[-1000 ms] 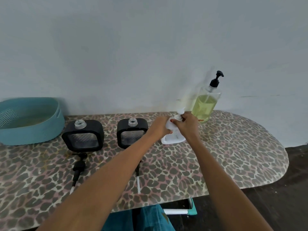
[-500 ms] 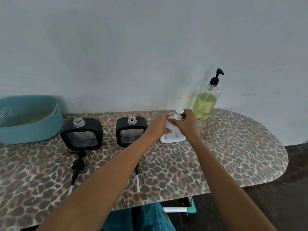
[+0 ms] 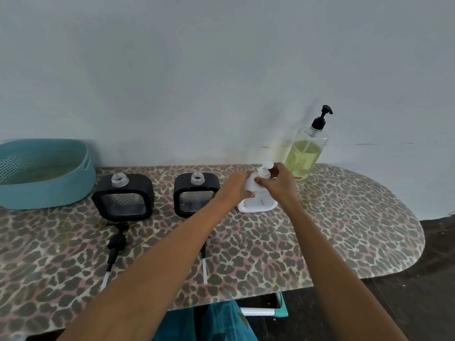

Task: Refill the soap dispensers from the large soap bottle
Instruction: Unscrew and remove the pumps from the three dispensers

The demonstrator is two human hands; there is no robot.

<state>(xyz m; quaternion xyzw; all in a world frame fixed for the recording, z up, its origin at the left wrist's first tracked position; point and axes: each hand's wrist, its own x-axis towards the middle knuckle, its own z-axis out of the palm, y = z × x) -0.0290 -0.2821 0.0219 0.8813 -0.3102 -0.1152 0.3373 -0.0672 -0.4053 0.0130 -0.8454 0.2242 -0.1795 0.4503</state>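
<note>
A white soap dispenser (image 3: 258, 201) stands on the leopard-print table (image 3: 344, 230), gripped at its left side by my left hand (image 3: 236, 190). My right hand (image 3: 278, 185) holds its white pump cap (image 3: 266, 169) at the top. Behind it by the wall stands the large clear soap bottle (image 3: 305, 153), half full of yellow-green soap, black pump on. Two black square dispensers (image 3: 123, 195) (image 3: 195, 193) stand to the left with open necks. Their black pumps (image 3: 115, 244) (image 3: 203, 262) lie on the table in front of them; my left arm partly hides the second.
A teal plastic basket (image 3: 46, 173) sits at the table's far left by the wall. The table's rounded right end drops to a dark floor. A white and teal frame (image 3: 268, 310) shows below the front edge.
The view has shifted slightly. My right hand's fingers have moved up around the white dispenser's pump cap, which now shows more above the hand. Both hands stay on the dispenser.
</note>
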